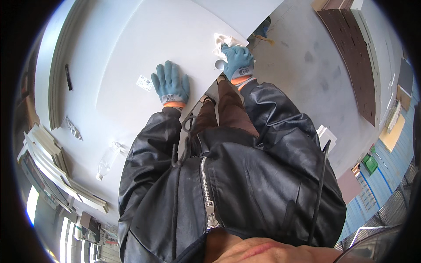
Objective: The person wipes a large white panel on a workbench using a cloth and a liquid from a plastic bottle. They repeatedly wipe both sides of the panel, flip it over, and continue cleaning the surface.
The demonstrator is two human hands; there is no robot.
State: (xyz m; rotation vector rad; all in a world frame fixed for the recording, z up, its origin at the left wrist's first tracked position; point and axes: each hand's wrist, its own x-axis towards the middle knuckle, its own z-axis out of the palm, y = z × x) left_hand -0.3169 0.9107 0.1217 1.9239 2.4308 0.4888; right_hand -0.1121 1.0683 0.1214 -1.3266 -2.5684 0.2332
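Observation:
A large white panel (144, 39) lies flat in front of me. My left hand (169, 83), in a blue-grey work glove with an orange cuff, rests on it with the fingers spread. Beside its thumbless edge sits a small white label (144, 83). At the panel's right edge my right hand (239, 60), gloved the same way, is closed on a crumpled white cloth (222, 42) pressed against the surface. A round hole (219, 64) in the panel shows just left of that wrist.
On the white surface to the left are a black marker (68, 77), a clear plastic bottle (108, 161) and a crumpled clear wrapper (73, 129). White boards (52, 153) are stacked beyond. Brown boards (351, 57) stand at the right, past the grey floor (298, 74).

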